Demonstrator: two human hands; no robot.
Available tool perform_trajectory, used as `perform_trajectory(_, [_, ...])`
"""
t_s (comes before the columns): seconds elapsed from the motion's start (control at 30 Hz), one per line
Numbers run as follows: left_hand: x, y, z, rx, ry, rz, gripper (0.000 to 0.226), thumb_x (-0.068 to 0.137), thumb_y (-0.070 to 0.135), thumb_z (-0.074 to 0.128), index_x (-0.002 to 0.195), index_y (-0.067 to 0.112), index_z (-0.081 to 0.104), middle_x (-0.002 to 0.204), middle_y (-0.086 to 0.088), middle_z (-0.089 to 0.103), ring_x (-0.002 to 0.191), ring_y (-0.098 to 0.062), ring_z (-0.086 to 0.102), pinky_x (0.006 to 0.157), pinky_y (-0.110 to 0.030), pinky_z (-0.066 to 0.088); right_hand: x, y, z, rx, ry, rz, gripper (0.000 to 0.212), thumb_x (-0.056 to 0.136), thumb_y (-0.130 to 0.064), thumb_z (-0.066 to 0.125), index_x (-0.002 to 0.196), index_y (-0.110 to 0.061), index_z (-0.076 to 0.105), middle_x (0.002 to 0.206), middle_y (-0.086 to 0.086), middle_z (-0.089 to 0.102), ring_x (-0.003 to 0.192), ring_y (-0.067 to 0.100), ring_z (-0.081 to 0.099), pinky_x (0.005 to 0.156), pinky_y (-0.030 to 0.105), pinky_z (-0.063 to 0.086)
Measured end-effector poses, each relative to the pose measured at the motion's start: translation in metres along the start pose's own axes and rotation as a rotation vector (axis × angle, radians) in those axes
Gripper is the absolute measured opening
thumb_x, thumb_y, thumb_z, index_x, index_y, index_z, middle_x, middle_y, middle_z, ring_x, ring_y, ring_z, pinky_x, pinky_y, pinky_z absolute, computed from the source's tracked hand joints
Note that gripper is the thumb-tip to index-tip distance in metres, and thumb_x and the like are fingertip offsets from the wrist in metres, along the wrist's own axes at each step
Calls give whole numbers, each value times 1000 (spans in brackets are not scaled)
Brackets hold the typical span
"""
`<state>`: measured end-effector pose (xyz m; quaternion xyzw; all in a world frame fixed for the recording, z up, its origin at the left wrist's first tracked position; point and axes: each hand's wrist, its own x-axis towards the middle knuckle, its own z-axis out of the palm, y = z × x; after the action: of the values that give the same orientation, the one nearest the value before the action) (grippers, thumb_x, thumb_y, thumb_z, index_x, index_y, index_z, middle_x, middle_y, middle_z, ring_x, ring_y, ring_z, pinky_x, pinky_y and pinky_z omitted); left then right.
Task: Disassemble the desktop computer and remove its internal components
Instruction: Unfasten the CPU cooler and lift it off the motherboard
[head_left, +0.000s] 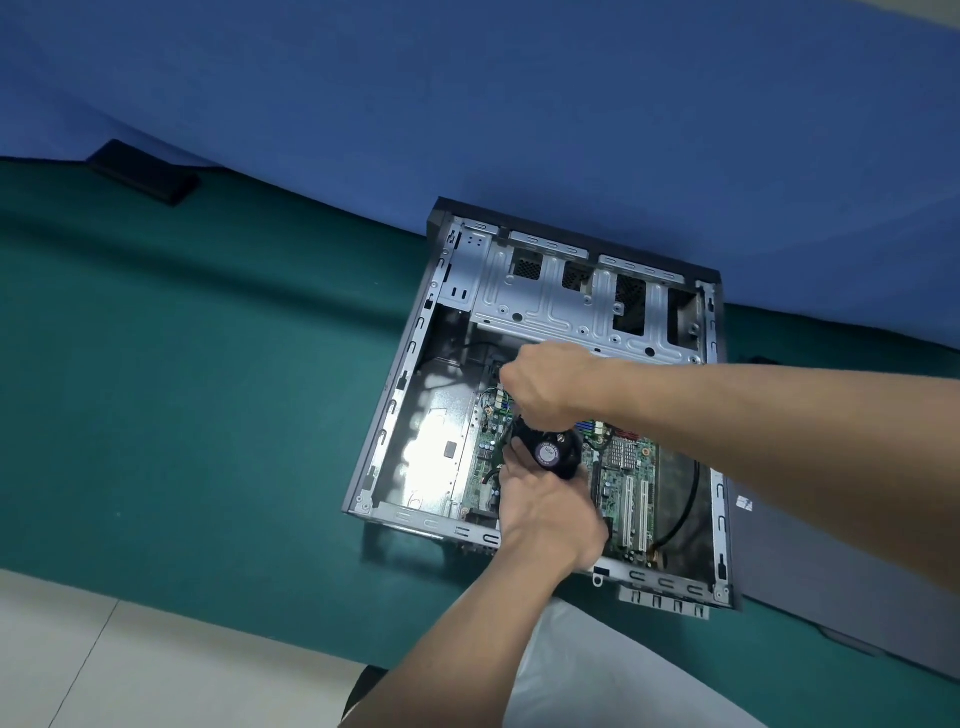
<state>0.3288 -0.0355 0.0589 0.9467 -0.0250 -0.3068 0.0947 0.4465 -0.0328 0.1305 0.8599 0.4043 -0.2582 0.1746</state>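
Note:
An open desktop case (415, 364) lies flat on the green table, showing its green motherboard (621, 483). A black CPU cooler fan (558, 449) with a round label sits over the board's middle. My left hand (545, 514) reaches in from below and grips the fan's near left side, fingers curled round its edge. My right hand (545, 384) comes in from the right, its fingers curled in a fist against the fan's far edge. What lies under those fingers is hidden.
A metal drive cage (571, 306) fills the far end of the case, and a bare metal floor (436, 447) shows at its left. A black cable (685, 504) runs along the right side. A dark flat object (145, 174) lies far left. A grey panel (831, 571) rests right of the case.

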Motion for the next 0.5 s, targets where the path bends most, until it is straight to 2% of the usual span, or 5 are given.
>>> perform_trajectory(0.1, [-3, 1, -3, -4, -22, 15, 42, 95, 44, 39, 132, 25, 45, 127, -24, 53, 124, -46, 41, 100, -51, 35, -7, 1, 1, -310, 55, -253, 37, 97, -22, 46, 63, -11, 37, 53, 1, 37, 43, 16, 41, 39, 26, 29])
perform_trajectory(0.2, [-4, 1, -5, 4, -16, 14, 40, 94, 43, 41, 129, 24, 47, 130, -25, 49, 128, -45, 35, 105, -53, 30, -8, -1, -2, -308, 102, -286, 42, 99, -19, 44, 59, -11, 32, 52, 2, 39, 47, 20, 46, 43, 28, 33])
perform_trajectory(0.33, [-6, -3, -8, -76, -35, 8, 45, 96, 47, 40, 137, 29, 43, 141, -25, 45, 136, -46, 27, 108, -52, 30, -11, 2, 3, -67, 138, -88, 38, 93, -12, 48, 59, -13, 32, 56, 4, 39, 47, 17, 42, 42, 27, 31])
perform_trajectory(0.43, [-7, -14, -15, -262, -56, -2, 47, 97, 52, 40, 140, 34, 45, 153, -28, 25, 141, -43, 25, 109, -50, 34, -22, 17, 15, 198, 181, 108, 31, 94, -21, 51, 67, -13, 40, 71, 8, 50, 68, 29, 55, 58, 33, 45])
perform_trajectory(0.5, [-5, -30, -24, -382, -28, 11, 44, 97, 46, 46, 139, 32, 49, 149, -22, 38, 133, -38, 41, 106, -46, 40, -33, 30, 25, 421, 208, 185, 25, 96, -27, 48, 82, -11, 58, 89, 12, 63, 85, 33, 59, 74, 38, 51])
